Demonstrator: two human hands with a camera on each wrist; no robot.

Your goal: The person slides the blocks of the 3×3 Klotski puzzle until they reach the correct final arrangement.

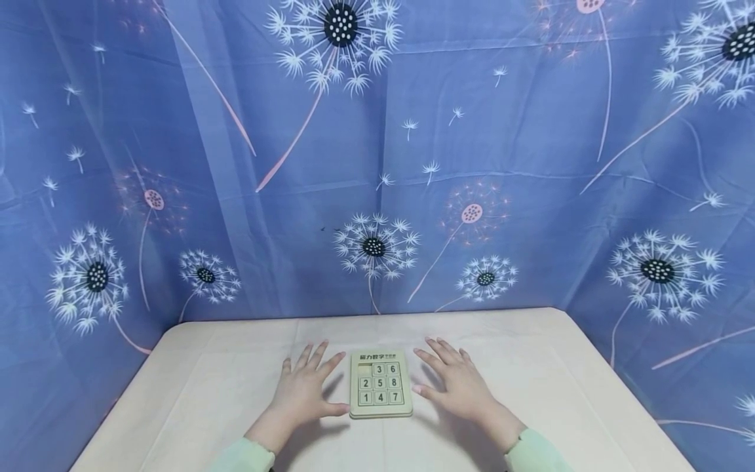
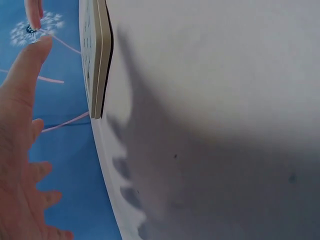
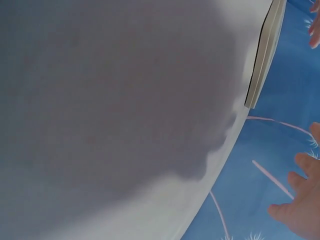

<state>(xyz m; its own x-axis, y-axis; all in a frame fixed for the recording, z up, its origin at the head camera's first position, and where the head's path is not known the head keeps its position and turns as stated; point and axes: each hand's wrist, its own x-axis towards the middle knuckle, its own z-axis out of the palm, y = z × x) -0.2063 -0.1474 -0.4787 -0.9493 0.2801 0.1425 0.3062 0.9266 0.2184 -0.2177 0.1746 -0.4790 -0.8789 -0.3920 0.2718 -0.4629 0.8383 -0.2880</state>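
Observation:
A pale green sliding number puzzle [image 1: 380,412] lies flat on the table between the two hands. Its tiles read 3, 6 in the top row, 2, 5, 8 in the middle and 1, 4, 7 at the bottom, with a gap at top left. My left hand [image 1: 305,388] hovers at its left with fingers spread, the thumb close to the lower left corner. To the right, my right hand [image 1: 460,385] is likewise spread and holds nothing. Both wrist views show the puzzle's edge [image 2: 102,60] side-on, apart from the fingers.
A cream cloth covers the table [image 1: 236,367], whose back edge meets a blue curtain [image 1: 295,262] with dandelion prints. The curtain also hangs along the left and right sides. Hand shadows fall on the cloth.

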